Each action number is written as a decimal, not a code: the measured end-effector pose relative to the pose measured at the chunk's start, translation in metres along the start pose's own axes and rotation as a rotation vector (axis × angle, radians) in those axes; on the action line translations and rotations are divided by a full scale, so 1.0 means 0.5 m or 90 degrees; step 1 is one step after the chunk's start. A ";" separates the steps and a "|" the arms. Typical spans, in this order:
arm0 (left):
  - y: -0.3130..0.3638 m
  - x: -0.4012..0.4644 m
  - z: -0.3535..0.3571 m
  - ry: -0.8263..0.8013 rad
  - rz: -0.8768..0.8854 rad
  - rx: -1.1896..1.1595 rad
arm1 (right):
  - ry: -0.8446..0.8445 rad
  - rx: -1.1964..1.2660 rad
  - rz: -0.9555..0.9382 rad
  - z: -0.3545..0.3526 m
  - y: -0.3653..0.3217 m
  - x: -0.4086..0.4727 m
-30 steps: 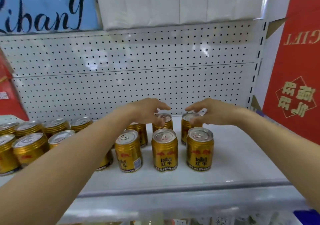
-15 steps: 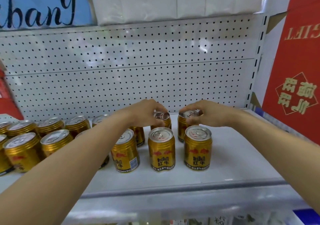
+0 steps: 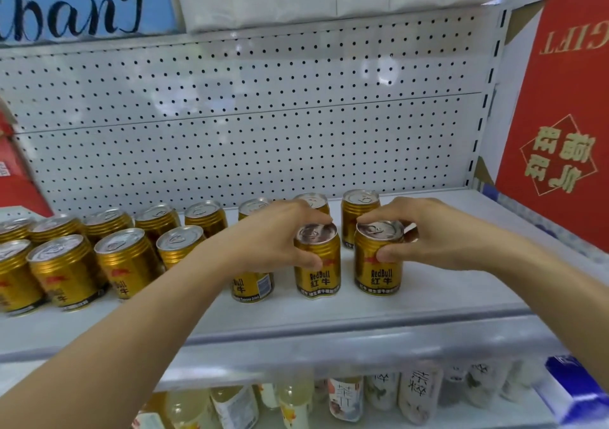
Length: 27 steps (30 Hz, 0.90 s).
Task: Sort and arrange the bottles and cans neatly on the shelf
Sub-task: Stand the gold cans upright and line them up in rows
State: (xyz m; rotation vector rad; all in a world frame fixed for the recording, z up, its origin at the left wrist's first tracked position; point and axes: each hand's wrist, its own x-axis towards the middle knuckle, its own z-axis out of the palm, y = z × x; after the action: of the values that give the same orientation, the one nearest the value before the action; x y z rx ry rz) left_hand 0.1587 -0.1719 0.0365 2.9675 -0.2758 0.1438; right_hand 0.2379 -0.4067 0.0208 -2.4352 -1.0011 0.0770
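Hands (image 3: 275, 235) (image 3: 418, 232) each grip a front can (image 3: 317, 260) (image 3: 379, 257) — more cans (image 3: 99, 247) crowd left.

Bright, even light; soft glare patches on the pegboard (image 3: 250, 105) above the cans; edges bow outward, bottles below it blurred.

Both forearms are bare to the frame edge, the left hand (image 3: 273, 237) and right hand (image 3: 428, 234) apparently without rings.

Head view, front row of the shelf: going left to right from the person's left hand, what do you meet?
Left hand → can it holds → can the right hand holds → right hand → red gift box.
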 end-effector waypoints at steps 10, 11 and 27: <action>-0.051 -0.046 -0.060 0.156 -0.047 -0.095 | 0.040 -0.063 -0.027 -0.012 -0.021 0.006; -0.075 -0.060 -0.078 0.186 -0.071 -0.104 | 0.059 -0.063 -0.040 -0.019 -0.036 0.015; -0.259 -0.153 -0.103 -0.064 -0.082 0.058 | -0.099 -0.194 -0.095 0.118 -0.312 0.164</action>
State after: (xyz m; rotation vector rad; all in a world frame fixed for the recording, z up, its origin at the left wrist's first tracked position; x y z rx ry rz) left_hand 0.1044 -0.0242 0.0596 3.0764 -0.0917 -0.0075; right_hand 0.1832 -0.2324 0.0536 -2.6491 -1.3465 0.0686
